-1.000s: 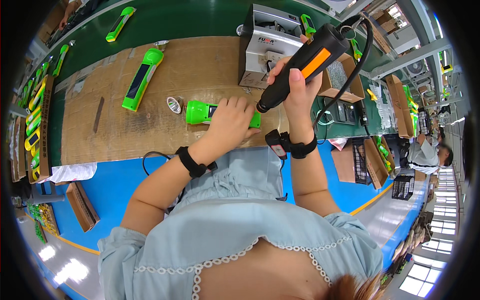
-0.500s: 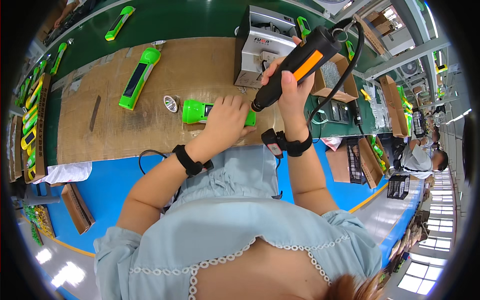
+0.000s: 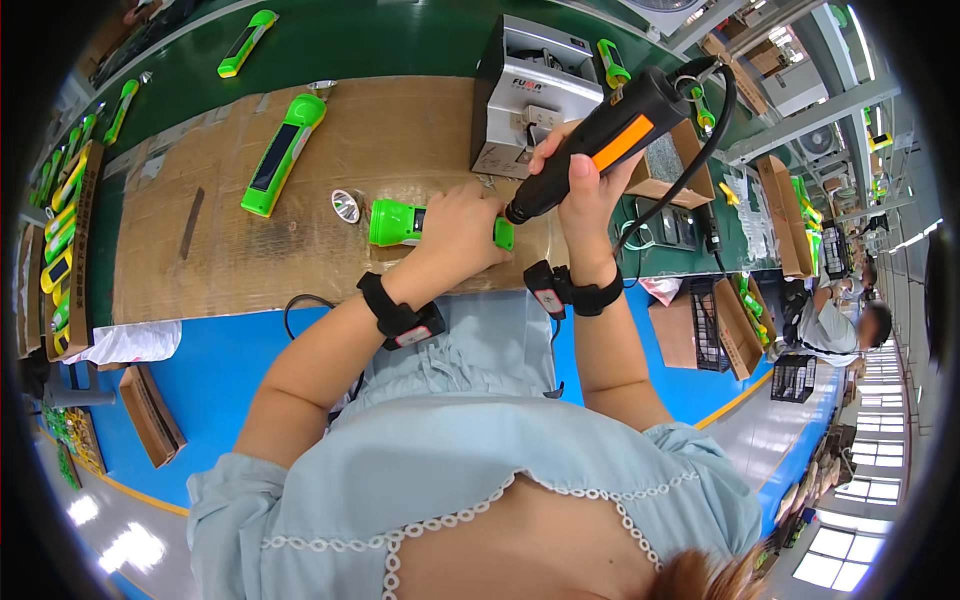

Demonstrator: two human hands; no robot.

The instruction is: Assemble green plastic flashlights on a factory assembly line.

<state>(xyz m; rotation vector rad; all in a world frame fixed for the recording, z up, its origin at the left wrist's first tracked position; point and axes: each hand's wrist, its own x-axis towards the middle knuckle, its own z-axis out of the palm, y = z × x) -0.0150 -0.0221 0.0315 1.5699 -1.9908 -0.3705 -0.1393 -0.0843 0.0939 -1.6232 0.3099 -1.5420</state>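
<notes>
A green flashlight [image 3: 392, 222] lies on its side on the cardboard sheet, its wide head toward the left. My left hand [image 3: 460, 230] is closed over its body and hides the middle part. In my right hand [image 3: 592, 195] is a black electric screwdriver [image 3: 632, 122] with an orange stripe, tilted so its nose points down and left. The nose is close to the flashlight's right end, beside my left fingers; whether it touches cannot be made out. Left of the flashlight head sits a loose silver reflector [image 3: 345, 206]. Another green flashlight [image 3: 283, 155] lies farther back.
Behind the screwdriver stands a grey metal box-shaped device [image 3: 530, 100]. An open carton [image 3: 672, 165] holds small shiny parts to its right. The screwdriver's cord [image 3: 705, 160] loops beside my right wrist. A carton of flashlights [image 3: 75, 250] stands at the far left; a person [image 3: 840, 325] is off right.
The screwdriver leans over slightly more, its rear end lower and farther right. My left hand and the flashlight sit a touch farther right, with the left wrist turned a little.
</notes>
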